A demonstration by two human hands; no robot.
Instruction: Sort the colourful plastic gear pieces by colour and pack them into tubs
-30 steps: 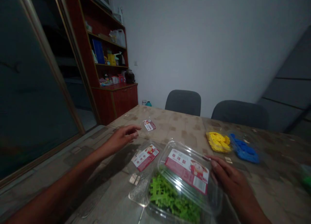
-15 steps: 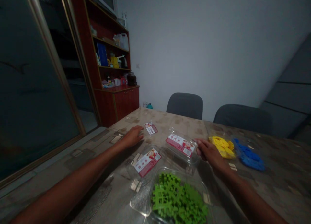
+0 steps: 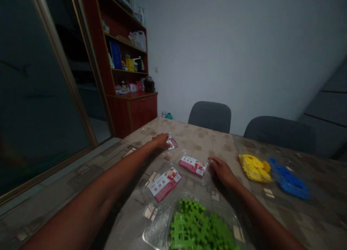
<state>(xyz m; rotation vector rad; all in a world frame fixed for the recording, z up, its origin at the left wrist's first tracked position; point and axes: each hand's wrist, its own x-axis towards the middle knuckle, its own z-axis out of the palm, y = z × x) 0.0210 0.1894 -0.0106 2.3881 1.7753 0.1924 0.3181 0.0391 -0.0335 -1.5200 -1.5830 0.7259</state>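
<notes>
Three clear plastic lids with red and white labels lie across the table ahead of me. My left hand [image 3: 161, 140] is at the far one, a clear lid [image 3: 172, 143], its fingers and thumb closed over the left edge and covering part of the label. The middle clear lid [image 3: 193, 165] rests just left of my right hand [image 3: 221, 168], whose extended fingers are at its right edge; contact is hard to make out. Closer to me is another clear lid [image 3: 165, 184]. A clear tub [image 3: 238, 230] of green interlocking plastic pieces [image 3: 199, 224] stands nearest me.
To the right sit yellow pieces [image 3: 255, 167] and blue pieces [image 3: 290, 179] in clear containers. Two grey chairs [image 3: 210, 116] stand behind the patterned table [image 3: 151, 128]. At the back left is a red-brown shelf cabinet [image 3: 143, 110], beside a glass door [image 3: 48, 98].
My left hand has moved forward and right onto the far lid. The middle lid has shifted left and lies flatter, while my right hand has moved left and its fingers have loosened.
</notes>
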